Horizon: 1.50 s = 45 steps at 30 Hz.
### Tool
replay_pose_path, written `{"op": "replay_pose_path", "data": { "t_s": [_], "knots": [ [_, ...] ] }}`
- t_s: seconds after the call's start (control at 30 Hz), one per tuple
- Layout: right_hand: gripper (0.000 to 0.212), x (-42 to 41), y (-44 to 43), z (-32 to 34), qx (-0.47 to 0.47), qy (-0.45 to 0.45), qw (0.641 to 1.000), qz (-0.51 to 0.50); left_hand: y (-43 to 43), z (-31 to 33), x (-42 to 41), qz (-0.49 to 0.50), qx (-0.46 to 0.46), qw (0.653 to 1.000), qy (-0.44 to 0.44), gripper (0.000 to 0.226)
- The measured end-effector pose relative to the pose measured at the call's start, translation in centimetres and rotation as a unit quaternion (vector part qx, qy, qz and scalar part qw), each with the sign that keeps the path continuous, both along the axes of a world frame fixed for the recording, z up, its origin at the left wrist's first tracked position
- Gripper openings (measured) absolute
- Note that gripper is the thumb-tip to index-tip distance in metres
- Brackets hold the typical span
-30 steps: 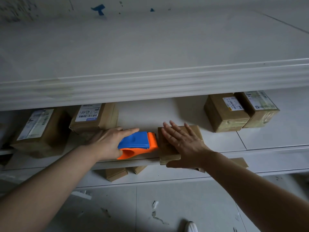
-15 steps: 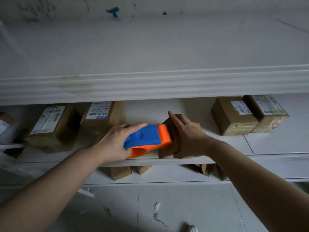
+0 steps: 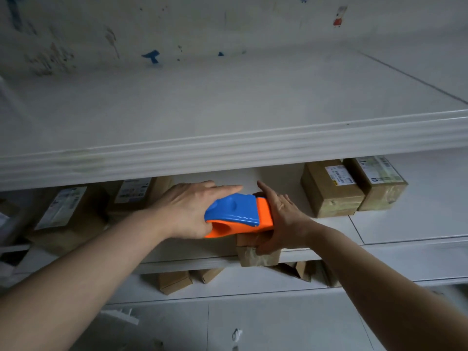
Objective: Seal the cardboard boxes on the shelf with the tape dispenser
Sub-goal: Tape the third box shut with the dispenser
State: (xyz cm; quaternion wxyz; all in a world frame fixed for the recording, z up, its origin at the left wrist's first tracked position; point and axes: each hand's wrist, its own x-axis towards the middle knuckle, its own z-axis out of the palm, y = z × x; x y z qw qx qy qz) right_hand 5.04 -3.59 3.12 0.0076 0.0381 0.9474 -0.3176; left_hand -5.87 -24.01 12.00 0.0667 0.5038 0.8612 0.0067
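Observation:
My left hand [image 3: 187,211] grips a blue and orange tape dispenser [image 3: 238,216], with the index finger stretched along its top. The dispenser lies across the top of a small cardboard box [image 3: 258,254] at the front edge of the middle shelf [image 3: 192,259]. My right hand [image 3: 281,219] holds that box from its right side, thumb curled over the front face and fingers against the dispenser's orange end. Most of the box is hidden under the dispenser and my hands.
Two labelled boxes [image 3: 331,188] [image 3: 379,183] stand on the same shelf to the right; two more [image 3: 68,219] [image 3: 136,193] stand to the left. A thick white upper shelf [image 3: 228,148] overhangs. Smaller boxes [image 3: 174,282] sit on the lower shelf.
The dispenser has slid right onto the small box. My right hand went from lying flat on the box top to gripping its right side. The view tilted upward.

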Motion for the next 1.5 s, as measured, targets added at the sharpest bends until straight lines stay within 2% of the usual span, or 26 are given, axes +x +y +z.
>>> {"op": "replay_pose_path", "data": {
  "t_s": [0.17,0.3,0.47,0.63,0.87,0.97,1.03,1.13,1.33,1.43,1.5],
  "knots": [
    [0.142,0.2,0.2,-0.6,-0.006,0.003,1.0,-0.001,0.0,-0.2,0.2,0.011,0.004,1.0,-0.02,0.09],
    [0.142,0.3,0.4,-0.9,-0.048,-0.004,0.999,-0.013,0.2,-0.5,-0.4,0.007,0.01,1.0,0.001,0.091],
    [0.138,0.6,1.1,-0.6,0.014,-0.006,0.999,-0.032,-3.2,-0.6,-2.8,0.034,0.027,0.999,-0.017,0.094],
    [0.137,0.0,1.1,-0.5,0.025,-0.025,0.999,-0.033,-8.2,-0.6,-5.9,0.075,0.022,0.997,-0.029,0.101],
    [0.137,-0.2,1.0,-0.2,0.046,-0.039,0.998,-0.027,-7.0,-4.0,-4.9,0.072,-0.001,0.996,-0.047,0.095],
    [0.135,-0.5,0.5,0.3,0.08,-0.061,0.995,-0.015,-5.7,-5.3,-4.3,0.082,-0.004,0.995,-0.058,0.092],
    [0.135,-0.8,0.1,0.8,0.155,-0.076,0.985,0.006,-5.2,-5.9,-4.2,0.077,0.005,0.995,-0.065,0.091],
    [0.136,-0.9,-1.3,0.4,0.256,-0.046,0.964,0.057,-5.0,-6.1,-4.5,0.072,0.004,0.995,-0.07,0.09],
    [0.136,-1.7,-2.7,0.8,0.29,-0.11,0.948,0.074,-5.0,-6.4,-4.2,0.073,0.003,0.995,-0.066,0.091],
    [0.124,-2.6,-3.7,0.5,0.293,-0.073,0.951,0.059,-5.1,-6.6,-3.7,0.078,0.016,0.993,-0.085,0.092],
    [0.125,-2.9,-3.5,0.6,0.265,-0.048,0.962,0.047,-5.5,-6.4,-3.5,0.084,0.045,0.989,-0.11,0.091]
  ]
}}
